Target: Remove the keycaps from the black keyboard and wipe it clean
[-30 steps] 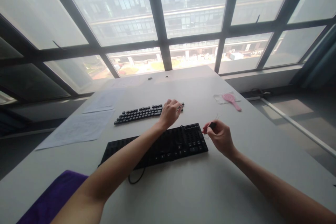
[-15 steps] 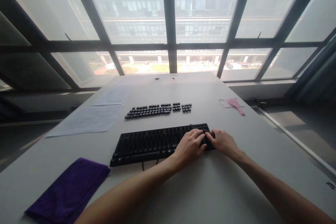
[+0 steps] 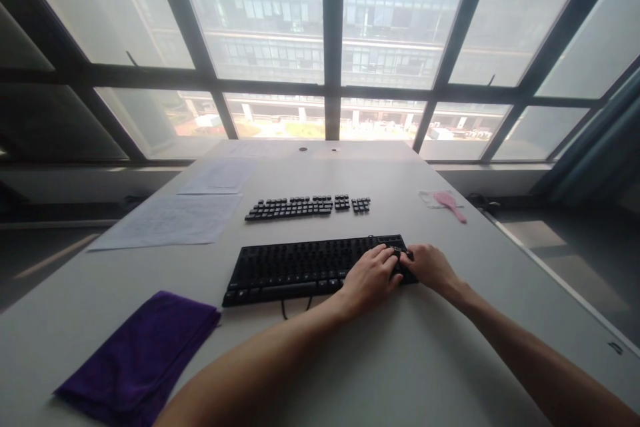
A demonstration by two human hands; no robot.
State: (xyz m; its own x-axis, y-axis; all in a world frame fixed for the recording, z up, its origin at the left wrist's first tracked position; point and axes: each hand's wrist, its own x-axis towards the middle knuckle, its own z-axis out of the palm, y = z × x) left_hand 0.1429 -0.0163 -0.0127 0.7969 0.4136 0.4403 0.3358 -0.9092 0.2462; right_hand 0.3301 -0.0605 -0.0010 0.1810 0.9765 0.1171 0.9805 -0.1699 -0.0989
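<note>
A black keyboard [image 3: 295, 267] lies across the table in front of me, with its cable loop showing at the near edge. Most of its upper rows look stripped of keycaps, while the bottom rows still carry theirs. My left hand [image 3: 370, 277] rests over its right end, fingers stretched toward the number pad and thumb apart. Against the right edge, my right hand [image 3: 430, 270] is closed around a small dark item, mostly hidden by the fingers. Beyond the keyboard, rows of loose black keycaps [image 3: 293, 208] lie in keyboard order.
A folded purple cloth [image 3: 140, 353] lies at the near left. Printed paper sheets [image 3: 170, 220] are spread farther back on the left. On the right, a pink brush-shaped object [image 3: 450, 205] overlaps a clear plastic bag [image 3: 427, 199]. Windows [image 3: 270, 20] stand beyond the white table [image 3: 320, 173].
The view has shifted slightly, so the table things appear a little farther right. Both hands stay at the keyboard's right end, the left fingers still on the number pad.
</note>
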